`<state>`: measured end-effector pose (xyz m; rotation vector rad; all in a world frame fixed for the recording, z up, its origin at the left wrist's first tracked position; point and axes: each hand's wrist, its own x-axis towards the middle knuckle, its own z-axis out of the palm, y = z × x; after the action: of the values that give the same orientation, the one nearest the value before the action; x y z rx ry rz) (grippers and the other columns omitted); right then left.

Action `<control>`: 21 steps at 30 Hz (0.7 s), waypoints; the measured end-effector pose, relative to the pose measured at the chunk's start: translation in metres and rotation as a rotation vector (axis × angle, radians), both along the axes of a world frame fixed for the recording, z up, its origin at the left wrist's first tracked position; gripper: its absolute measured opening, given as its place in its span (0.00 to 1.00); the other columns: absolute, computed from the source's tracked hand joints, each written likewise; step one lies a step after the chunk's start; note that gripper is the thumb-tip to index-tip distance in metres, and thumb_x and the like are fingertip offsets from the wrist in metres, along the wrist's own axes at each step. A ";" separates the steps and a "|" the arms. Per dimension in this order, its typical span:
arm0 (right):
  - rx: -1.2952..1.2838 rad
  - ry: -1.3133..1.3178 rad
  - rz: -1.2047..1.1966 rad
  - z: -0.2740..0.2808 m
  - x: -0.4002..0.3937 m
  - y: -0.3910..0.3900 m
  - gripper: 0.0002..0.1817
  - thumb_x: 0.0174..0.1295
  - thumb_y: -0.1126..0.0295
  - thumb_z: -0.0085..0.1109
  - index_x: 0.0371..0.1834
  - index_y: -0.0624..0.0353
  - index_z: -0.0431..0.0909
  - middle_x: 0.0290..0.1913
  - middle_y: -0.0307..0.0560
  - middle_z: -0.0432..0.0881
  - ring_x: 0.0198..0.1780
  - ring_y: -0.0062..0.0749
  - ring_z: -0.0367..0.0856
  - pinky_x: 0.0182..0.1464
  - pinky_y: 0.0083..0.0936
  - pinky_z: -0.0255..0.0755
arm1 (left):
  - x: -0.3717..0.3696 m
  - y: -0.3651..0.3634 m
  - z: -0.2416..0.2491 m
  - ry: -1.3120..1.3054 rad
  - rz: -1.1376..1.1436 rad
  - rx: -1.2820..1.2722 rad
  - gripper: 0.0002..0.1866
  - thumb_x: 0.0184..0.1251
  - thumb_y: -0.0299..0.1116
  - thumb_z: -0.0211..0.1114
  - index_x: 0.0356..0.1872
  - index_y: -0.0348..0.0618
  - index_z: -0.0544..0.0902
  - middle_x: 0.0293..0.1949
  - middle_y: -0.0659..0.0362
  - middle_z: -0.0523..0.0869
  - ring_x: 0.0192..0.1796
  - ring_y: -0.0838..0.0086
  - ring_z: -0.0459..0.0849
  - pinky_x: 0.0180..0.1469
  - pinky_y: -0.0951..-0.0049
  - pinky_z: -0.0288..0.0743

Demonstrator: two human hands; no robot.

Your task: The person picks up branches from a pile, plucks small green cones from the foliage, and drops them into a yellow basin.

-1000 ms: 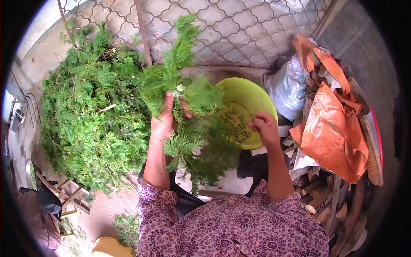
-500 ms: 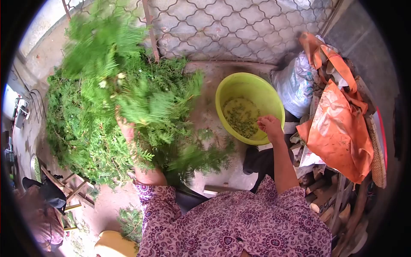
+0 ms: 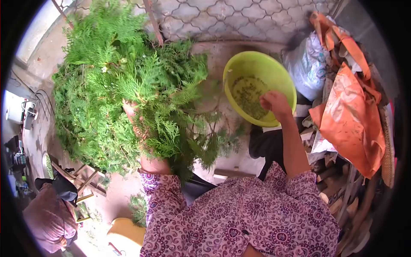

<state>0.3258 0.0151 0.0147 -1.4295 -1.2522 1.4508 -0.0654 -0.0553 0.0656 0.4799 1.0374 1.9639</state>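
My left hand [image 3: 129, 108] grips a large leafy evergreen branch [image 3: 147, 79] with flat, scaly sprays. Foliage covers most of its fingers. Small pale cones or buds show near the top of the branch. Over the near right part of a yellow-green plastic tub [image 3: 230, 90] is my right hand [image 3: 274, 102], its fingers curled closed; whatever they hold, if anything, is hidden. Many small green pieces [image 3: 250, 96] lie scattered on the tub's bottom. Beneath and behind the held branch spreads a big heap of similar cut greenery [image 3: 70, 115].
White sacks [image 3: 306, 64] and orange sheeting [image 3: 353, 120] lie at the right above stacked firewood [image 3: 338, 188]. Wire mesh [image 3: 222, 19] lines the back wall. At lower left are another person [image 3: 51, 218], a wooden frame [image 3: 87, 180] and a yellow container [image 3: 126, 231].
The branch, blurred by motion before, now hangs steadier in my left hand. My right hand's fingers look more tightly curled over the tub. The whole view has shifted slightly.
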 end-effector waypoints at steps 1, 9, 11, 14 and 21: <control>-0.052 0.041 0.030 0.001 -0.002 0.004 0.11 0.59 0.67 0.51 0.36 0.64 0.74 0.35 0.44 0.78 0.34 0.23 0.77 0.38 0.19 0.73 | 0.014 -0.002 0.011 -0.015 0.077 -0.057 0.18 0.65 0.40 0.45 0.42 0.31 0.71 0.33 0.47 0.80 0.27 0.63 0.81 0.28 0.67 0.78; -0.016 0.284 0.118 0.035 -0.049 0.039 0.08 0.60 0.66 0.53 0.36 0.59 0.75 0.32 0.38 0.79 0.30 0.16 0.76 0.35 0.14 0.72 | 0.034 0.009 -0.040 0.277 -0.140 -0.294 0.23 0.67 0.47 0.44 0.48 0.36 0.72 0.31 0.53 0.79 0.19 0.75 0.75 0.19 0.76 0.73; -0.071 0.419 0.118 0.041 -0.058 0.036 0.08 0.59 0.67 0.55 0.36 0.58 0.75 0.30 0.37 0.78 0.29 0.16 0.75 0.34 0.14 0.71 | 0.068 0.002 -0.017 0.244 -0.194 -0.351 0.18 0.68 0.40 0.46 0.47 0.37 0.73 0.31 0.54 0.80 0.20 0.79 0.76 0.17 0.78 0.71; 0.012 0.627 0.240 0.034 -0.067 0.037 0.07 0.58 0.67 0.55 0.36 0.58 0.75 0.29 0.36 0.77 0.28 0.17 0.74 0.32 0.15 0.70 | 0.078 -0.005 -0.021 0.133 -0.250 -0.337 0.17 0.68 0.39 0.45 0.47 0.38 0.73 0.32 0.55 0.81 0.23 0.79 0.78 0.19 0.77 0.72; 0.094 0.351 0.500 0.046 -0.085 0.023 0.07 0.55 0.70 0.58 0.35 0.60 0.76 0.29 0.34 0.77 0.29 0.14 0.73 0.33 0.13 0.68 | 0.054 -0.028 -0.058 -0.244 -0.661 -0.095 0.13 0.64 0.40 0.50 0.33 0.40 0.74 0.22 0.59 0.73 0.22 0.74 0.69 0.23 0.76 0.62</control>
<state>0.2405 0.0377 0.0609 -0.7762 -1.4819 1.8434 -0.0109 -0.0835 0.0074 0.4450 0.6942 1.3376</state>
